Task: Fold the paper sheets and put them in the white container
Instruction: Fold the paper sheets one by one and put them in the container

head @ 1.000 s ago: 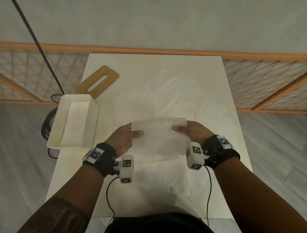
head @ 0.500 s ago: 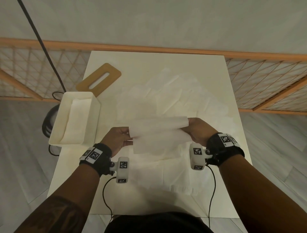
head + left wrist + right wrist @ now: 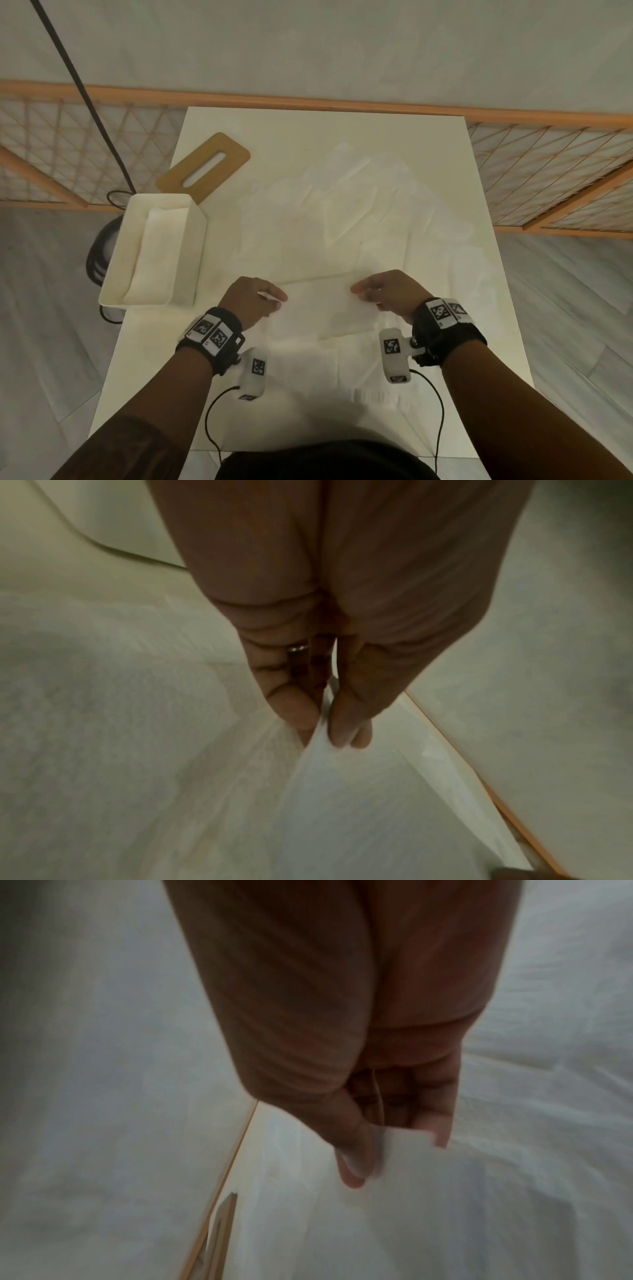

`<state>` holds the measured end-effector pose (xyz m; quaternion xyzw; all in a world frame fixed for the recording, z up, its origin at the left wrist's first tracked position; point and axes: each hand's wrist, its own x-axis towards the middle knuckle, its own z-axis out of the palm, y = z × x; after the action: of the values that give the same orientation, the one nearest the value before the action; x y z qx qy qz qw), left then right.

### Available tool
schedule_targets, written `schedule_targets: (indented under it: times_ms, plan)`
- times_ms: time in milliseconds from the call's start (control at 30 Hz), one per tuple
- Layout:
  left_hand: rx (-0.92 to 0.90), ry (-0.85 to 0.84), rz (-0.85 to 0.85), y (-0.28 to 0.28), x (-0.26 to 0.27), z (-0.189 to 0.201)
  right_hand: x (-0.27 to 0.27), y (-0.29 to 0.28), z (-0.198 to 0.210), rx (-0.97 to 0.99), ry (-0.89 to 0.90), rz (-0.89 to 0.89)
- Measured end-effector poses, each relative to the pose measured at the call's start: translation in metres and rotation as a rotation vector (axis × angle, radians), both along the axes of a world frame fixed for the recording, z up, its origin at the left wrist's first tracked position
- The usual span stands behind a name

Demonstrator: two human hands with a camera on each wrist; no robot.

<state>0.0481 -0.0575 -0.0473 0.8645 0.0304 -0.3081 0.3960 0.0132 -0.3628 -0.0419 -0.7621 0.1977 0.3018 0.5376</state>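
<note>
White table point(image 3: 428, 144) strewn with loose sheets point(image 3: 342, 212); container point(image 3: 191, 246) left; both hands pinching folded sheet point(image 3: 322, 308).

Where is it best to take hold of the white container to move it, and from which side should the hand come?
Probably the near short wall of the white container, taken from above with the left hand, thumb outside and fingers inside. The top is open, the rim is thin and straight, and folded paper lies low inside, so the wall is free. The container stands at the table's left edge, nearest that hand.
</note>
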Motion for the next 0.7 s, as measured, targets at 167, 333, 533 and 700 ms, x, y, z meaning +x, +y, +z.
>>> schedule_targets:
  times_ms: [167,333,533,700]
  plan:
    - [0.148,-0.15,-0.132,-0.005,-0.005,-0.006,0.008,-0.003,0.002,-0.202,-0.011,0.134]
    - [0.286,-0.329,-0.273,-0.011,-0.011,-0.016,0.046,-0.013,0.002,-0.656,-0.188,0.077]
    - [0.297,-0.513,-0.437,-0.034,-0.015,-0.014,0.084,-0.019,-0.016,-0.726,-0.205,0.076]
    - [0.398,-0.428,-0.553,-0.05,-0.012,-0.014,0.094,-0.033,-0.016,-0.841,-0.163,0.204]
